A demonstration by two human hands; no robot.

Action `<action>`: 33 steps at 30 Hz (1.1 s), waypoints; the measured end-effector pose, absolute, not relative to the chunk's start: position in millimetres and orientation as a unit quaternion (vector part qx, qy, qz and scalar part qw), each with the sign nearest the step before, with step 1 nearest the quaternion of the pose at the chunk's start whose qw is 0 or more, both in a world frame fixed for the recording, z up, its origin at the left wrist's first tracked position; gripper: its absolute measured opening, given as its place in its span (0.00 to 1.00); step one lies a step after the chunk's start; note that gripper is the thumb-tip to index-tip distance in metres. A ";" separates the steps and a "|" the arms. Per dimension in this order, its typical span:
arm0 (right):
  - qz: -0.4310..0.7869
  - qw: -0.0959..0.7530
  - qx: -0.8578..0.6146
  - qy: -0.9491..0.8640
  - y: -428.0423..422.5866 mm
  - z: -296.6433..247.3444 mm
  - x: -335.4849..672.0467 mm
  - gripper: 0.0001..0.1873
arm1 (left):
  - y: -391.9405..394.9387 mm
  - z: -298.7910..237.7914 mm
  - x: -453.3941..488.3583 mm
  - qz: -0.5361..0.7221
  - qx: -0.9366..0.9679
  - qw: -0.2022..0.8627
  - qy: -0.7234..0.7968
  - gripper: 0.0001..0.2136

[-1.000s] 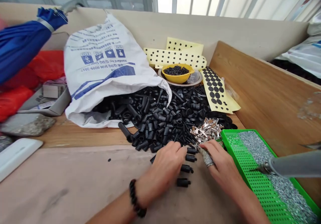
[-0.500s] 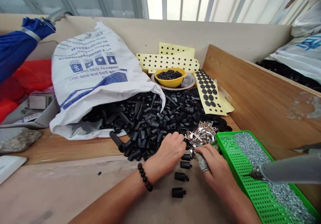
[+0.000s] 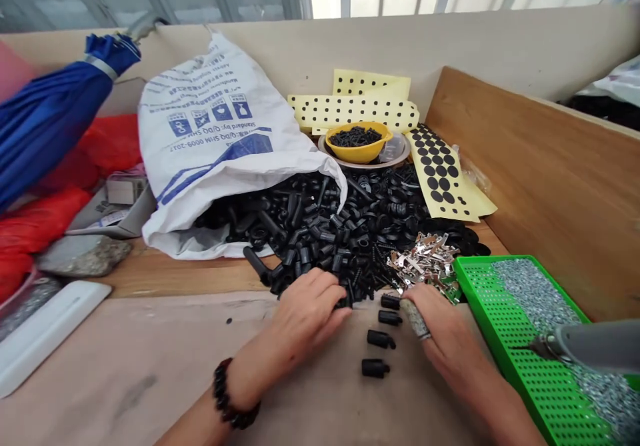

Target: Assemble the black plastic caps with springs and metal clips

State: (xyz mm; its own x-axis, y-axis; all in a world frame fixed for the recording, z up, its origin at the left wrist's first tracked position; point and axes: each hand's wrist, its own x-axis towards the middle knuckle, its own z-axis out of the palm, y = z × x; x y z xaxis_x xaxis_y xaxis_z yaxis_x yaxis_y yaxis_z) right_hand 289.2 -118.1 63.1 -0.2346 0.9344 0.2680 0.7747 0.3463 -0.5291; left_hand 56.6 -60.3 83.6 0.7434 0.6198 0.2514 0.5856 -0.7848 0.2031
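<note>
My left hand [image 3: 306, 309] lies at the front edge of a heap of black plastic parts [image 3: 330, 229], its fingers curled around one or more of them. A bead bracelet [image 3: 227, 399] is on that wrist. My right hand [image 3: 440, 329], with a wrapped finger, reaches to a small pile of shiny metal clips [image 3: 425, 261], fingertips pinched at its near edge. Between my hands several black caps [image 3: 381, 338] lie in a row on the brown mat.
A white printed sack [image 3: 220, 146] spills the black parts. Behind stand a yellow bowl [image 3: 358, 143] and yellow dotted sheets [image 3: 440, 173]. A green tray [image 3: 530, 339] of small screws and a grey power screwdriver [image 3: 590, 346] sit right. A blue umbrella [image 3: 50, 119] lies left.
My left hand has pulled back and leftward along the heap's front edge. My right hand stays at the metal clips. The camera view has shifted a little.
</note>
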 end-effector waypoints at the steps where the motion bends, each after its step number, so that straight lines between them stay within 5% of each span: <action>1: 0.150 0.277 -0.550 -0.773 -119.4 63.1 290.4 0.13 | -65.5 82.9 46.4 0.131 0.925 0.063 0.352 0.06; 9: 0.128 0.280 -0.501 -0.809 -130.7 69.8 268.0 0.15 | -93.0 61.2 30.6 0.066 0.866 0.114 0.483 0.08; 15: 0.084 0.313 -0.462 -0.825 -140.4 81.2 253.0 0.19 | -96.1 75.2 40.9 0.222 0.702 0.463 0.493 0.15; 22: 0.161 0.337 -0.398 -0.838 -146.9 79.2 244.2 0.16 | -105.7 72.7 63.7 0.251 0.473 0.766 0.356 0.10; 33: 0.082 0.354 -0.454 -0.814 -155.2 67.9 259.7 0.18 | -111.8 70.5 81.4 0.390 0.240 0.813 0.360 0.13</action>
